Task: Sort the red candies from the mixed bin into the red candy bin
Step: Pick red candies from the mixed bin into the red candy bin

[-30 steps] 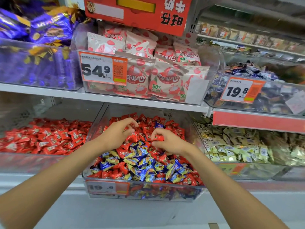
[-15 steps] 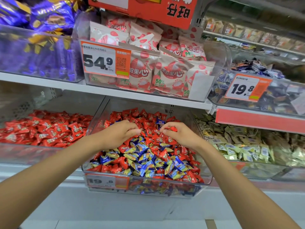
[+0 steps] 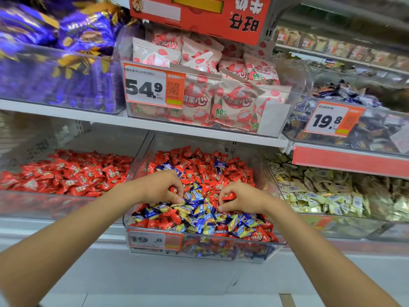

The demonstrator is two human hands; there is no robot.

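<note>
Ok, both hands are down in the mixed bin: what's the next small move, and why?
Probably lift the right hand out of the mixed bin and carry it left to the red candy bin: its fingers already pinch a red candy. Whether the left hand holds one is unclear.

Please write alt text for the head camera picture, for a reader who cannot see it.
Two bare hands dig in the mixed bin of red and blue candies: the right hand pinches a red candy, the left hand curls round another red piece. The red candy bin stands just to its left.
</note>
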